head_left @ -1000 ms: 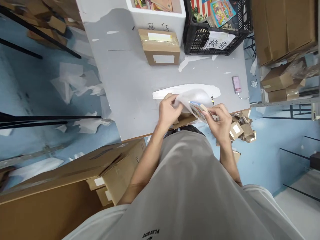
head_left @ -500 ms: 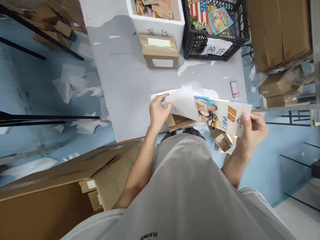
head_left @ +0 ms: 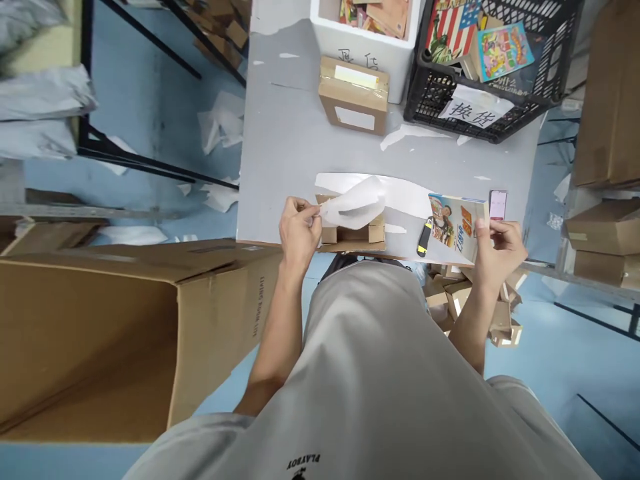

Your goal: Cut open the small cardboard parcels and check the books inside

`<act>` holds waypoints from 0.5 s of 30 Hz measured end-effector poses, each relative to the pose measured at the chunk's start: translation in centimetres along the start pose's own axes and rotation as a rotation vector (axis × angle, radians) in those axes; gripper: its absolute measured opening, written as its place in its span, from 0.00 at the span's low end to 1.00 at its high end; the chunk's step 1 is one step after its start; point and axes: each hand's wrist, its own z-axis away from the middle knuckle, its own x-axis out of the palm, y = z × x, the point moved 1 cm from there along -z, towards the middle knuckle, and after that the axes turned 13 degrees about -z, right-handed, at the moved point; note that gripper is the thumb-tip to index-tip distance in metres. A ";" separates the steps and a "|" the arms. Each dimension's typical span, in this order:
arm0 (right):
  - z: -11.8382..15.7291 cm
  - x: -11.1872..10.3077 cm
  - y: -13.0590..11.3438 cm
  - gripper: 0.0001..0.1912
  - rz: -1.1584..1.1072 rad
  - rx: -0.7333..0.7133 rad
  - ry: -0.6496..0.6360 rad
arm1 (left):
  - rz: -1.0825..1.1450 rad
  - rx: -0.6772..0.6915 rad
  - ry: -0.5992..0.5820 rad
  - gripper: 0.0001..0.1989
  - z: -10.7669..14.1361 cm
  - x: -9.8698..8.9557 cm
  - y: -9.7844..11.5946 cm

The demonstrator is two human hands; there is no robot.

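Note:
My left hand (head_left: 301,230) pinches the end of a crumpled white wrapping sheet (head_left: 354,202), which hangs over a small opened cardboard box (head_left: 353,245) at the table's near edge. In my right hand (head_left: 499,248) is a book (head_left: 457,225) with a food picture and a person on its cover, held by its right end and apart from the sheet. A black and yellow cutter (head_left: 425,237) lies just left of the book. Behind my right hand a phone (head_left: 498,204) rests on the table. White paper (head_left: 407,194) lies behind the box.
On the grey table (head_left: 280,147) stand a taped carton (head_left: 354,95), a white foam box (head_left: 397,50) of books and a black crate (head_left: 493,123) with books. A large open carton (head_left: 220,333) is at the left, and small boxes (head_left: 457,297) lie below the right edge.
The book has come out of the white sheet to the right. The sheet has moved left with my left hand, and the small box and cutter now show. The view has shifted.

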 end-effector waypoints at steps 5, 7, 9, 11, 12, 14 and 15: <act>-1.9 1.2 3.2 0.19 -0.063 0.022 -0.146 | -0.290 -0.109 0.012 0.12 2.4 -0.7 1.1; -2.4 1.6 3.8 0.19 -0.064 0.026 -0.185 | -0.355 -0.157 0.015 0.12 3.1 -0.8 2.1; -2.7 2.0 4.1 0.20 -0.066 0.031 -0.218 | -0.388 -0.182 -0.035 0.13 3.4 -0.4 3.2; -3.0 2.5 4.5 0.19 -0.068 0.032 -0.244 | -0.405 -0.165 -0.137 0.14 3.3 0.7 4.2; -3.0 2.8 4.7 0.19 -0.068 0.029 -0.255 | -0.407 -0.144 -0.192 0.16 3.1 1.5 4.7; -3.0 3.8 5.3 0.18 -0.061 0.021 -0.271 | -0.394 -0.086 -0.291 0.20 2.7 3.4 5.3; -2.9 4.4 5.7 0.17 -0.052 0.021 -0.278 | -0.378 -0.054 -0.335 0.22 2.4 4.3 5.5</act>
